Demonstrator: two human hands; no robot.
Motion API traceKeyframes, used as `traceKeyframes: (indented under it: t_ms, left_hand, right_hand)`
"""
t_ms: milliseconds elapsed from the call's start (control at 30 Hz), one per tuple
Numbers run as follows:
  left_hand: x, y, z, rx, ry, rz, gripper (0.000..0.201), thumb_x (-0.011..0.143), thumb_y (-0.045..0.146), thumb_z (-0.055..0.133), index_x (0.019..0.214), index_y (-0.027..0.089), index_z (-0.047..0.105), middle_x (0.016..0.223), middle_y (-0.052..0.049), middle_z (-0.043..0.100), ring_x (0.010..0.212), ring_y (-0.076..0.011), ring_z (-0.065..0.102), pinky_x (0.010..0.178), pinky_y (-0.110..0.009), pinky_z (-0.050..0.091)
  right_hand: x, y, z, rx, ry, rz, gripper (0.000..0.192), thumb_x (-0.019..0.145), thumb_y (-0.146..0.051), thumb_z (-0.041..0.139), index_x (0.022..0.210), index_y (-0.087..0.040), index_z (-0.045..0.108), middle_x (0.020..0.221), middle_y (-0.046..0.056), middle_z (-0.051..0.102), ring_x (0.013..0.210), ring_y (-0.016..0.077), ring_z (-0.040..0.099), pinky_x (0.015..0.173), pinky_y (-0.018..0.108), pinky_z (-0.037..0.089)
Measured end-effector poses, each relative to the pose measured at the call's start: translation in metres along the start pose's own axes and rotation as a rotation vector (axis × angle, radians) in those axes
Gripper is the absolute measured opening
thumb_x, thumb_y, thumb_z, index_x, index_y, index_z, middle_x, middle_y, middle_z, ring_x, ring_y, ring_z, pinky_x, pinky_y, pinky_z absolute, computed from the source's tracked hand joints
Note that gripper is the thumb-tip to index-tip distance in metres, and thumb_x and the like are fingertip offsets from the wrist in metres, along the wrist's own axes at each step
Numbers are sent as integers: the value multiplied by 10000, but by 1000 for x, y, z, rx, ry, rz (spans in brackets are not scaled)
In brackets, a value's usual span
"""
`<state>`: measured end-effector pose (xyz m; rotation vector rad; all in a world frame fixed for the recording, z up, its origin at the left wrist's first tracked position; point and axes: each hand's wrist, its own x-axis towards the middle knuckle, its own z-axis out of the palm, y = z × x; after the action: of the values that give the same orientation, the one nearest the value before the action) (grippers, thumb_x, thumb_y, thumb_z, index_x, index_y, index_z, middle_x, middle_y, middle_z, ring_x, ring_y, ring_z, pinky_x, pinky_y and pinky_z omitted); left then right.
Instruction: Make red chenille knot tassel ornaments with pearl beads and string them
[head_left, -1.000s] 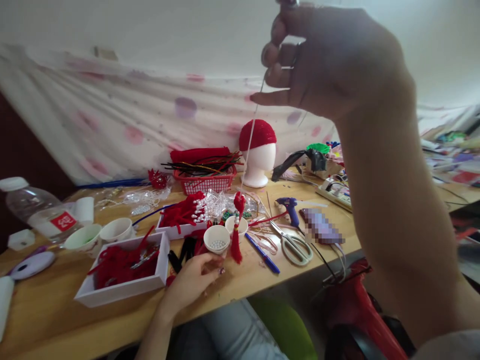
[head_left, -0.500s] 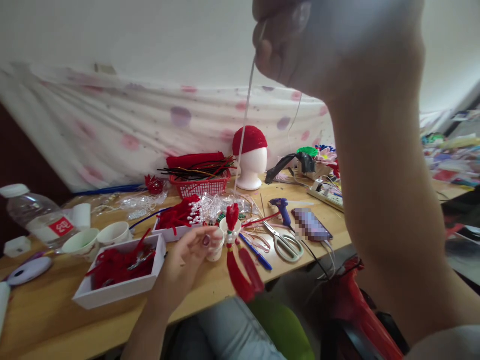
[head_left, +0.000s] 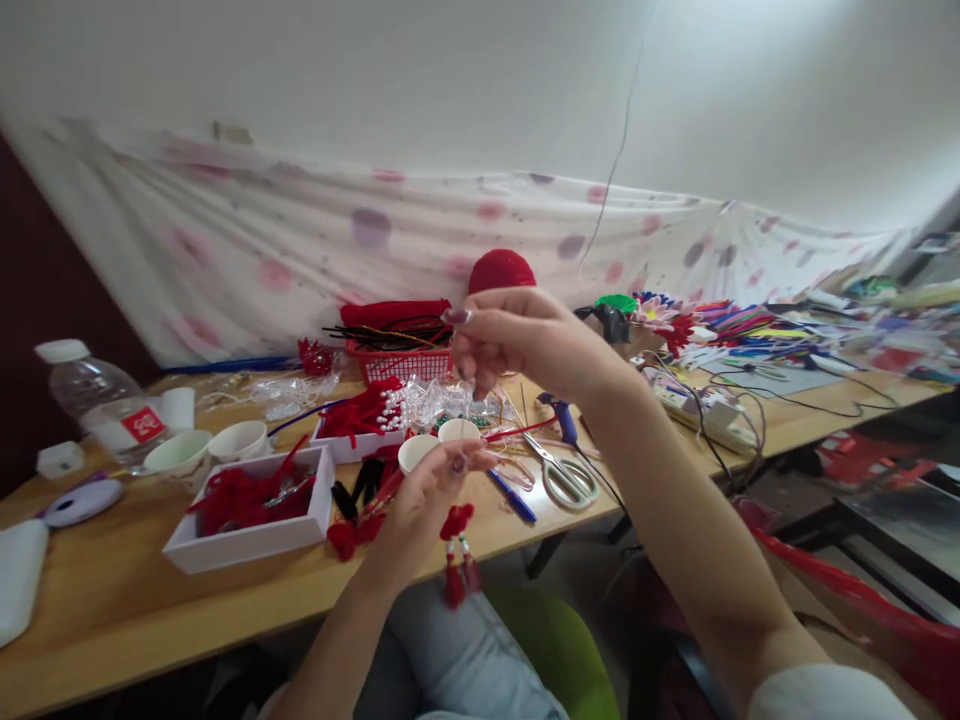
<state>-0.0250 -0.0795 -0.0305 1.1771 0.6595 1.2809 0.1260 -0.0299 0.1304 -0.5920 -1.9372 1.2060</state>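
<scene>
You are pinching the thread above the red tassel ornament [head_left: 457, 550] with your closed left hand [head_left: 431, 495] just in front of the white cups [head_left: 439, 442], while your right hand [head_left: 517, 338], fingers curled around something unclear, is hovering above them, probably threading.

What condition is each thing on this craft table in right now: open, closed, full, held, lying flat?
Water bottle: capped, lying on its side.
Scissors: lying flat, blades closed.
White tray: open, filled with red pieces.
Red basket: holding sticks.
Red tassel ornament: hanging below the left hand.
Right hand: fingers pinched together.
</scene>
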Motion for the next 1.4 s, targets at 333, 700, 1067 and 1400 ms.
traceKeyframes:
  t_ms: [333,700,1067,1400]
  left_hand:
    - [48,43,20,-318,7,42,170,770,239,810,757,150,665,596,49,516,460,-37,377,436,-136,318]
    - [106,143,36,180,-68,388,248,904,96,582,692,131,706,520,36,474,450,-50,335,413,-190,180]
    - [76,97,-8,249,-20,134,128,785,254,746,707,175,682,556,56,495,440,-47,311,410,-207,176]
    - [60,106,-40,414,190,195,135,788,278,729,700,175,729,563,19,527,459,-81,345,417,-225,185]
  right_hand:
    - [13,32,-6,195,163,19,233,931,-217,612,710,-142,616,661,14,690,538,75,637,516,167,528]
    - [39,-37,-30,47,345,-258,372,1041,-200,404,697,-209,546,632,-95,653,562,18,606,586,144,492]
    - [22,30,-20,159,204,-112,225,928,-245,657,734,-132,671,677,12,694,570,88,667,571,179,557]
    - [-11,63,30,10,493,-56,197,955,-401,615,888,-216,617,853,15,656,724,120,667,552,196,541]
